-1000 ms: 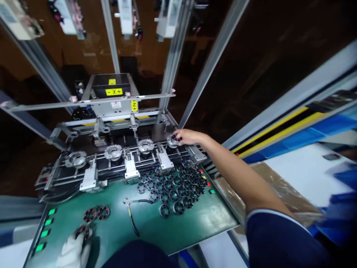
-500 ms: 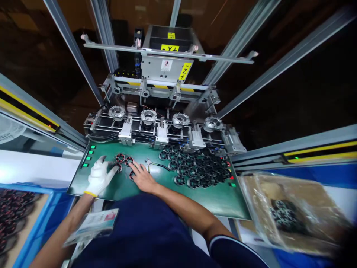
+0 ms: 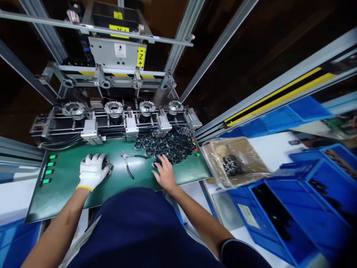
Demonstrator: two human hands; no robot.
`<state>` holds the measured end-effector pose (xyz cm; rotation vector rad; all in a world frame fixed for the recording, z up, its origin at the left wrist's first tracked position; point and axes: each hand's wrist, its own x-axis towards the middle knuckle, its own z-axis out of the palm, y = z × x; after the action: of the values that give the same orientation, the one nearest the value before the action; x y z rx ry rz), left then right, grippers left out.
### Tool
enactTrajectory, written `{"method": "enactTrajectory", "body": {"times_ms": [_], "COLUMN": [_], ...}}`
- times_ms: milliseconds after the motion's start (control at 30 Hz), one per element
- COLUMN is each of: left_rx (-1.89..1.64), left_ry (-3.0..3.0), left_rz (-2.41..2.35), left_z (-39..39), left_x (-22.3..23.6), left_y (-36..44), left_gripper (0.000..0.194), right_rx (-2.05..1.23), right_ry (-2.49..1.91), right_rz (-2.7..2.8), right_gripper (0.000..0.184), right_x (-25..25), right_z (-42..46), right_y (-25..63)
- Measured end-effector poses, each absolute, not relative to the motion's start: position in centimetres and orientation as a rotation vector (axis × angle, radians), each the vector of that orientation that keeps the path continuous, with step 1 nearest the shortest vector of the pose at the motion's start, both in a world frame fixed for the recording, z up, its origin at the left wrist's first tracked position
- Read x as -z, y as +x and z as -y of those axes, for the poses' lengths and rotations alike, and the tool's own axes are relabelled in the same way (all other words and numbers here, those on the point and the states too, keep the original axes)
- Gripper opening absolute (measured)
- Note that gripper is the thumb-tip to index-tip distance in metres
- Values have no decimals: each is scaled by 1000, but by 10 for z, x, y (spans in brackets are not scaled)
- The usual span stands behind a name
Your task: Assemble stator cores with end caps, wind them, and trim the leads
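My left hand point(image 3: 92, 172), in a white glove with a yellow cuff, is closed round wound motor stators point(image 3: 106, 166) on the green work table. They show dark at its fingers, and the palm hides how many there are. My bare right hand point(image 3: 166, 174) reaches to the near edge of a heap of black ring-shaped motor stators point(image 3: 178, 147). Its fingers and thumb are round one black stator point(image 3: 156, 163) there. Between my hands lie cutting pliers point(image 3: 127, 160) with dark handles, jaws pointing away from me.
Behind the table point(image 3: 67, 195) stands a machine with several round metal fixtures point(image 3: 113, 108). Green-lit buttons point(image 3: 48, 172) line the left edge. To the right are a plastic-lined carton point(image 3: 251, 160) holding stators and several blue crates point(image 3: 251, 212).
My right hand has left the red-wound stators and moved right to the black heap. Those spread stators are now gathered at my left hand. The view has turned to the right.
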<state>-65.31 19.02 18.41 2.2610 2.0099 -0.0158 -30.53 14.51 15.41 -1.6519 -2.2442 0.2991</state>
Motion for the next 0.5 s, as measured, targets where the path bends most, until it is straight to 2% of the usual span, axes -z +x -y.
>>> {"method": "enactTrajectory", "body": {"times_ms": [167,300,400,500], "left_rx": [55,-102,-243,-188], "left_ry": [2295,2194,2092,1871], "left_rz": [-1969,-2074,-1968,-1676], "left_z": [-171,-171,-171,-166], "left_x": [-187,-208,-240,-273], "left_y": [-657,-657,-641,-612], "left_gripper": [62,67,64,66], "right_rx": [-425,-549,-653,-779], "right_ry": [-1789,-1764,-1674,-1484], "right_rz": [2122,2033,1962,1931], "right_gripper": [29,17,9,9], "right_x": [-144,-149,-170,-212], "right_z": [-137,-149,-154,-153], "right_y": [-289,-299,-311,-332]}}
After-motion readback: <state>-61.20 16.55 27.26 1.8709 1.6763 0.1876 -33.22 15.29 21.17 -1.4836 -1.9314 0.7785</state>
